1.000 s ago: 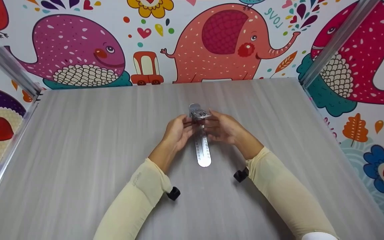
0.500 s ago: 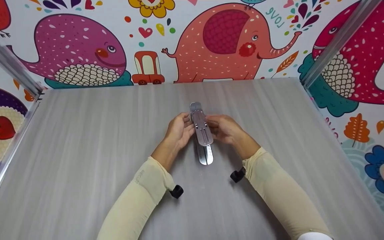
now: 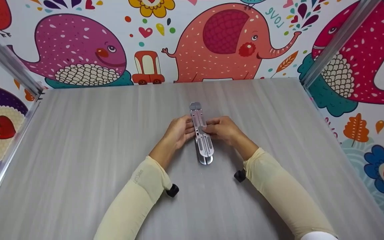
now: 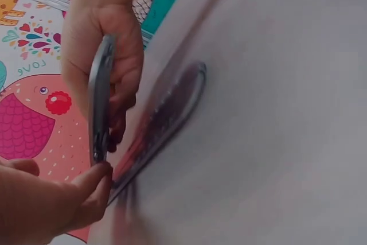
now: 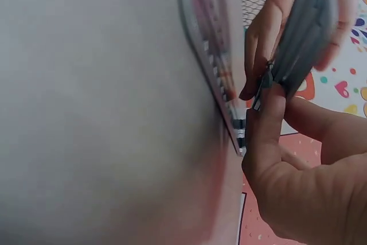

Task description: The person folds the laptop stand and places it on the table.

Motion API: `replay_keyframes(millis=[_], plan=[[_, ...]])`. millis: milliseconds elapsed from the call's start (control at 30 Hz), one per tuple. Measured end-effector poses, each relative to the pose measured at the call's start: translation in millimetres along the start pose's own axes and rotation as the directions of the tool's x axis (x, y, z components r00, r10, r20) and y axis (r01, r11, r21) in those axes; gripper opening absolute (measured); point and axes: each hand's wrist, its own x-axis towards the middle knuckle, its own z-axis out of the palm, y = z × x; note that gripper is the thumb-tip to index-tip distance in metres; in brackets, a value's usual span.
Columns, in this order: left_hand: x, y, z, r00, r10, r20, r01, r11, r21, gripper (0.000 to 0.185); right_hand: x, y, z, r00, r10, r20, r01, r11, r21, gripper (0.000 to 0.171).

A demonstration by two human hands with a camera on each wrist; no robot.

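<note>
A silver folding metal stand [image 3: 202, 146] lies lengthwise on the grey table [image 3: 78, 150], between my two hands. Its slotted upper plate [image 3: 204, 145] sits low over the rounded base plate [image 3: 204, 160]. My left hand [image 3: 182, 129] pinches the stand's left edge, and my right hand [image 3: 214, 128] pinches its right edge near the hinge. The left wrist view shows the upper plate [image 4: 100, 101] edge-on, still a gap above the base plate [image 4: 172, 107]. In the right wrist view my right thumb [image 5: 266, 136] presses the upper plate [image 5: 304, 32], with the base plate [image 5: 212, 61] below it.
The table is walled by colourful cartoon panels [image 3: 212, 43] at the back and sides, with metal frame rails [image 3: 8, 66] at the back corners. Small black wrist cameras [image 3: 172, 190] hang under both cream sleeves.
The stand's upper plate has swung down from raised at the far end to nearly flat over the base. Both hands stayed on it and shifted slightly toward me.
</note>
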Motion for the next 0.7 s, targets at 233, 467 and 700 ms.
replay_keyframes(millis=[233,467,700], plan=[[-5.2,-2.6,3.1,0.999,0.033,0.007,-0.034,0.969,0.244,0.042,-5,4,4,0.992,-0.120,-0.027,0.110,0.963,-0.245,0.032],[-15.2,-6.8,2.4,0.993,0.097,0.070,-0.119,0.858,0.499,0.038,-13,8,8,0.952,-0.304,0.036,0.261,0.745,-0.614,0.021],[-34.0,-12.3,-8.8,0.925,0.200,0.322,-0.362,0.211,0.908,0.048,-32,12,-1,0.893,-0.377,0.247,0.424,0.521,-0.741,0.050]])
